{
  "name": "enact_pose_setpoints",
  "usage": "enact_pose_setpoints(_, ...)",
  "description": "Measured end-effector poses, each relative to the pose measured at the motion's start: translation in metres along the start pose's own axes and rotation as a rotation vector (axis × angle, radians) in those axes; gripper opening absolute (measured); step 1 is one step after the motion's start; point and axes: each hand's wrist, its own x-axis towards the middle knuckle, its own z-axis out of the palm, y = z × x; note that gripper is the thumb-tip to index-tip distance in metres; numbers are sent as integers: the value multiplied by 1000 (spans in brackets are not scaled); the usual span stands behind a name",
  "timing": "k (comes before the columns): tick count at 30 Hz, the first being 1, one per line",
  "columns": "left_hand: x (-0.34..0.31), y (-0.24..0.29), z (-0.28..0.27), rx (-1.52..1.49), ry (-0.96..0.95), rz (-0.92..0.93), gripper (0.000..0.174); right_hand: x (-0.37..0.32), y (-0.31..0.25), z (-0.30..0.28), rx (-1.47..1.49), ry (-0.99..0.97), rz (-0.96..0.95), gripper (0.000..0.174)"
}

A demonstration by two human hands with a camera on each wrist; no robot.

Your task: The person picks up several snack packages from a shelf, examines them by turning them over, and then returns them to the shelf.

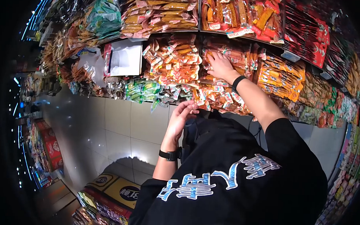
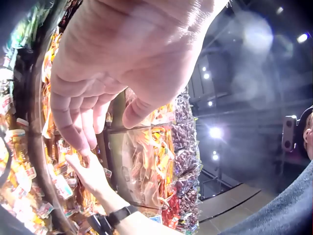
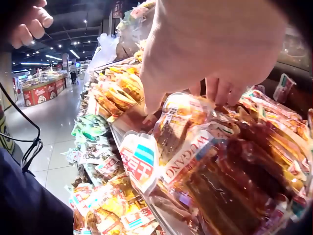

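Note:
In the head view my right hand (image 1: 221,67) reaches into a shelf bin, its fingers resting on shiny sealed snack packets (image 1: 245,55). The right wrist view has this hand (image 3: 215,44) over a brown snack packet (image 3: 181,122) with a white and red label, the fingertips partly hidden behind packets. My left hand (image 1: 183,112) hovers at the shelf's front edge, near small orange snack packets (image 1: 216,98), fingers loosely bent. Nothing shows between its thumb and fingers in the left wrist view, where the hand (image 2: 122,63) fills the top.
Neighbouring bins hold yellow packets (image 1: 282,76), green packets (image 1: 141,90) and red packets (image 1: 309,37). A white box (image 1: 126,57) and a clear plastic bag (image 1: 92,66) lie left of the bins. Cartons (image 1: 118,189) with packets stand on the tiled floor (image 1: 116,118) behind.

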Motion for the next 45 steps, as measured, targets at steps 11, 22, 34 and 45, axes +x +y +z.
enact_pose_setpoints(11, -45, -23, 0, -45, 193, 10, 29, 25, -16, 33, -208, 76, 110, 73)
enact_pose_setpoints(22, -47, -8, 6, -52, 191, 69, 30, 18, -13, 40, -154, 36, 23, 38)
enact_pose_setpoints(34, -48, -7, 6, -40, 178, 107, 31, 6, 13, -4, 443, 351, -13, 58)
enact_pose_setpoints(45, -35, -18, 24, 29, 96, 87, 31, -11, 13, -45, 1731, 362, 327, 20)
